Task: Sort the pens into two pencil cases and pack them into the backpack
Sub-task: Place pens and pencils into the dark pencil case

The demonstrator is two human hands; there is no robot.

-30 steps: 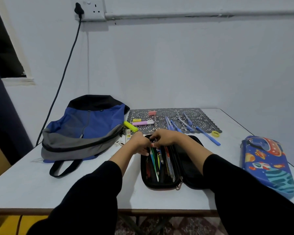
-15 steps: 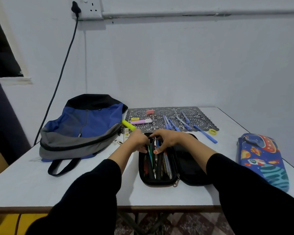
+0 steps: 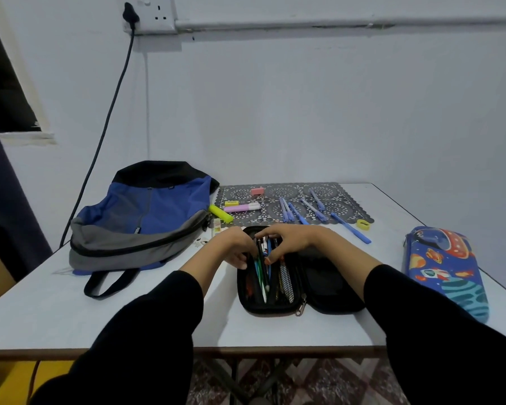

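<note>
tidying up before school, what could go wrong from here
The pens are bunched in the black pencil case where the right hand grips them; some might spill out.
The space-print case lies near the right edge of the table; the right sleeve could knock it off.

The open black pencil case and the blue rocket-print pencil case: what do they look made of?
Open black pencil case: soft matte fabric, probably nylon; its flap lies limp and flat. Blue rocket-print pencil case: seemingly a stiff moulded shell with smooth printed skin; it holds a domed shape.
</note>
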